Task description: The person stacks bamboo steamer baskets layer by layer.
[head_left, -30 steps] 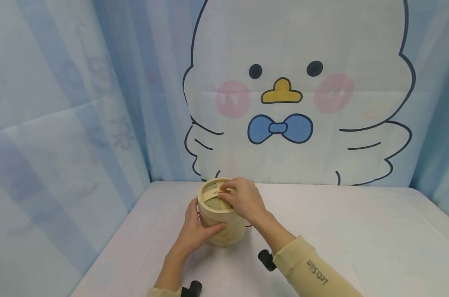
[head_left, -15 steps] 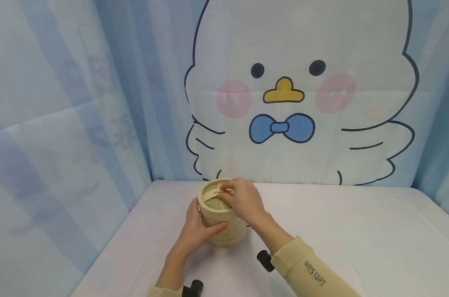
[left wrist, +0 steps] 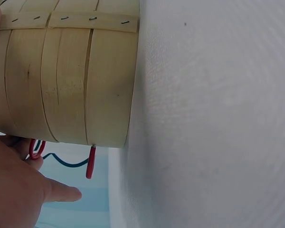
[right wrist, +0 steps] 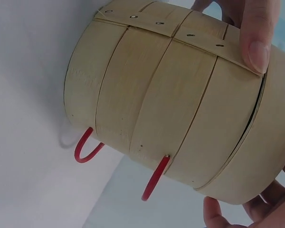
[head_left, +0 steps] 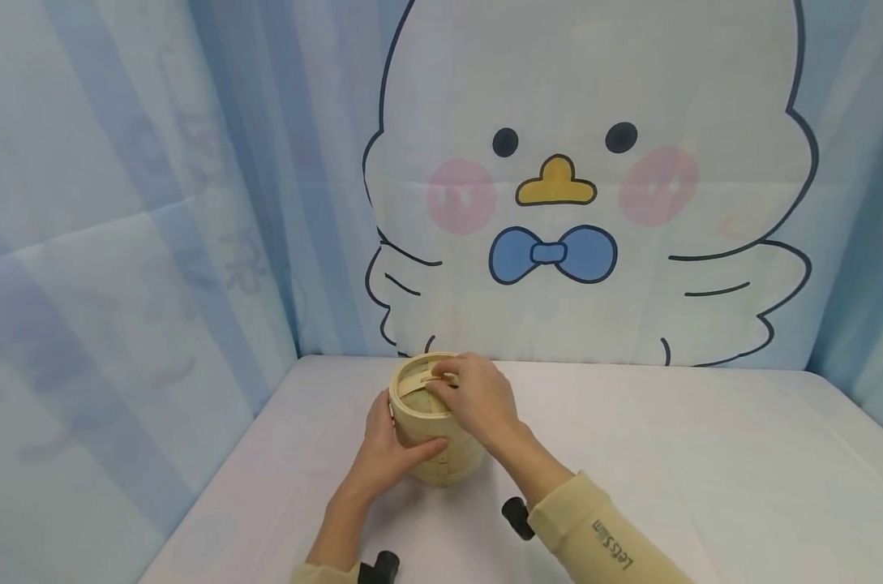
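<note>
A pale bamboo steamer (head_left: 459, 462) stands on the table, with its woven lid (head_left: 416, 401) on top. My left hand (head_left: 383, 458) grips its left side, thumb across the front and fingers around the back. Over the lid, my right hand (head_left: 479, 397) pinches the strap-like handle between thumb and fingers. A thin dark gap shows below the lid's rim (right wrist: 270, 142) in the right wrist view. Red loops (right wrist: 154, 178) stick out of the steamer's wall, and a dark green cord (left wrist: 69, 164) hangs by them in the left wrist view.
The table (head_left: 667, 470) has a pale cloth cover. Behind it hangs a curtain (head_left: 558, 316) printed with a cartoon bird, and another curtain (head_left: 135, 284) runs along the left. Black wrist devices (head_left: 517, 517) sit at both sleeves.
The right wrist and forearm have shifted slightly left, covering the red loop that showed at the steamer's right side. The steamer, lid and left hand look much the same.
</note>
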`<act>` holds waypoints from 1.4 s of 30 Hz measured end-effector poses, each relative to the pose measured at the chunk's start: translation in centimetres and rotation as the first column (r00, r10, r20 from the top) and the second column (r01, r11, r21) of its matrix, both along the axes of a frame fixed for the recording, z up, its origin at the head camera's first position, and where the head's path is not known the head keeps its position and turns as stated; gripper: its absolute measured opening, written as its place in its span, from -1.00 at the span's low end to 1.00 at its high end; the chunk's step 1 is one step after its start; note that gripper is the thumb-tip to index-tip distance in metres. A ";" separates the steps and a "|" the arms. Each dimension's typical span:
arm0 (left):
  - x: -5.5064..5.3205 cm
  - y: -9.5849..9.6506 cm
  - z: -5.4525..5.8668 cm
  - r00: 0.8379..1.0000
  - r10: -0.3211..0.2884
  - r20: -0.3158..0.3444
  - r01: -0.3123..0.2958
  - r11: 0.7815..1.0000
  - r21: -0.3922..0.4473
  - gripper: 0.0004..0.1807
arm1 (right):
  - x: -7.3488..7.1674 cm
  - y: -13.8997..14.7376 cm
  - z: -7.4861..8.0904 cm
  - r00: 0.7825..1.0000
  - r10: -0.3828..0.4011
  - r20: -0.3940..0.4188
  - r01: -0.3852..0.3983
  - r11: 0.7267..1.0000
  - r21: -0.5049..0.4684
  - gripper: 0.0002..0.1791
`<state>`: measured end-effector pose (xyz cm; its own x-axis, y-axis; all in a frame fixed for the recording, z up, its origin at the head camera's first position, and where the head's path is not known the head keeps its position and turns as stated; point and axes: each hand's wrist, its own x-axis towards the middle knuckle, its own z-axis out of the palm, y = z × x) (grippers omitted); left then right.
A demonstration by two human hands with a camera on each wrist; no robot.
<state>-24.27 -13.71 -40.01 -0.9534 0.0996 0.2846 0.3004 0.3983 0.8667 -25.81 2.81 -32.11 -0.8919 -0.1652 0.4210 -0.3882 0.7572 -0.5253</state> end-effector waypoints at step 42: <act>-0.4 -0.7 -0.2 1.000 0.011 0.028 -0.012 1.000 0.024 0.27 | -0.5 1.3 0.8 0.989 0.109 0.105 -0.112 0.993 0.022 -0.59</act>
<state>-24.64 -14.40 -40.21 -0.9621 0.0819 0.2603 0.2716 0.3802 0.8842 -26.29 4.07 -31.34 -0.9059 -0.2755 0.3216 -0.4152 0.7276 -0.5461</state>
